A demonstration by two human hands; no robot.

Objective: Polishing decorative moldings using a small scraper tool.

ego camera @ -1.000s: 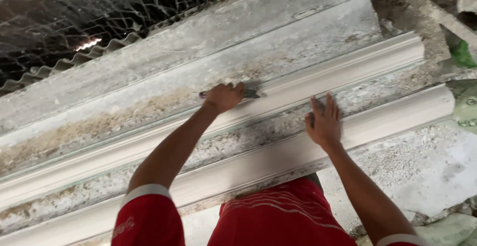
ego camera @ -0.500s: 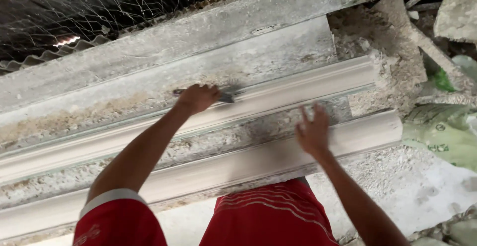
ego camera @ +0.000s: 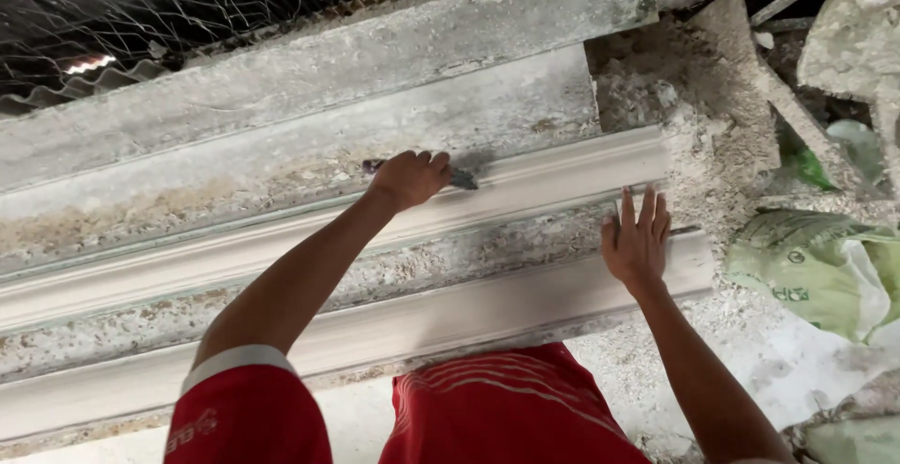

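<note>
Scraping plaster cornice moulding, mid-frame

Left hand (ego camera: 408,179) fingers wrapped round a scraper (ego camera: 461,179); right hand (ego camera: 637,242) open, flat on lower moulding (ego camera: 469,314). Green sack (ego camera: 816,262) right, contents hidden.

White moulding (ego camera: 525,178); red striped shirt (ego camera: 506,408); green, perhaps printed, sack (ego camera: 811,262).

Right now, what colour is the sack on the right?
Pale green sack with darker green print, seen in the head view.

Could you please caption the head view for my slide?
Left hand runs a scraper along white moulding; right hand lies flat.
</note>
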